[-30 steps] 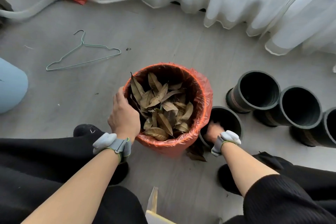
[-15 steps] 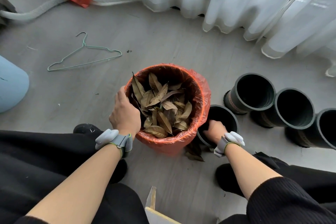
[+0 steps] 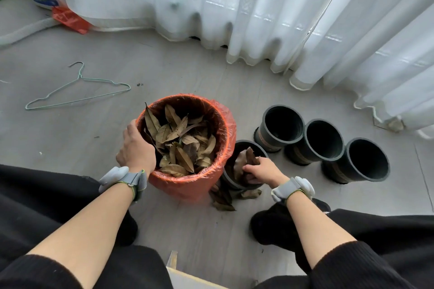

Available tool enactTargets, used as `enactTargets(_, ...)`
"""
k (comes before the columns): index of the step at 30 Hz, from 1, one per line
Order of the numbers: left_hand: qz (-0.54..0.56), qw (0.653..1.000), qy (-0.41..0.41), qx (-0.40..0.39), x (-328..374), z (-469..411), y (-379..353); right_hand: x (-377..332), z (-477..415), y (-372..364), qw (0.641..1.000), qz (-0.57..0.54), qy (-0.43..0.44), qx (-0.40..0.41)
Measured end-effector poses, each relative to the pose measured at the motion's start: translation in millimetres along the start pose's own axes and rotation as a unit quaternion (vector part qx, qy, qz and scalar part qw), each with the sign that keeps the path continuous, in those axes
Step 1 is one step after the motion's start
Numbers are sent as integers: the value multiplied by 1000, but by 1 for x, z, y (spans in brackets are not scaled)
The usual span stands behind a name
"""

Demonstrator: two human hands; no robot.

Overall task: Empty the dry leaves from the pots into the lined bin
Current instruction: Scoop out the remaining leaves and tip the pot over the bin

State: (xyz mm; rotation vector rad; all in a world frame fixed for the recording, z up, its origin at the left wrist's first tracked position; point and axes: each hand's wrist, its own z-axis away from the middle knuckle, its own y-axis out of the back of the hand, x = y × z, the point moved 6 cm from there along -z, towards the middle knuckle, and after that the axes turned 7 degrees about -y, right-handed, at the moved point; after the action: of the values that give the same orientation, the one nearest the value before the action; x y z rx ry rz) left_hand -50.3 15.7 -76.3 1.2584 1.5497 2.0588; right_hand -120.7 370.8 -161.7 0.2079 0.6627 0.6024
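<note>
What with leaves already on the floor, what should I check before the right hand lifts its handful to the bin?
1. Grip: right hand holds leaves in pot: ok.
2. Steadying: left hand holds bin rim: ok.
3. Room in bin: ok.
4. Cover: liner over rim: ok.
5. Clean floor: not ok, spilled leaves beside bin.
6. Pot emptied by this handful: cannot tell.

left hand fingers hidden in bin | pot base behind bin | right hand fingers maybe under leaves
</note>
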Motion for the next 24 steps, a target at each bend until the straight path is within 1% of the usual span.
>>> enactTargets(2, 4, 1000, -5, -2, 3, 3, 0, 6, 11, 6, 999, -45, -6, -5)
enactTargets(6, 2, 1000, 4, -15, 3, 4, -1, -10, 27, 14, 997, -68, 23, -10)
enactTargets(10, 9, 1000, 3, -16, 5, 6, 1, -62, 57, 38, 990, -104, 99, 0)
enactTargets(12, 8, 1000, 3, -13, 6, 5, 2, -94, 75, 51, 980, -137, 142, 13)
enactTargets(14, 9, 1000, 4, -12, 6, 5, 2, -125, 94, 54, 971, -144, 192, 14)
enactTargets(17, 9, 1000, 0, -8, 6, 5, 1, -161, 117, 33, 965, -90, 246, -3)
enactTargets(21, 8, 1000, -6, -5, 7, 6, 2, -188, 136, -11, 955, 6, 296, -16)
enactTargets(24, 9, 1000, -10, -5, 7, 6, 2, -195, 140, -35, 938, 90, 335, 8)
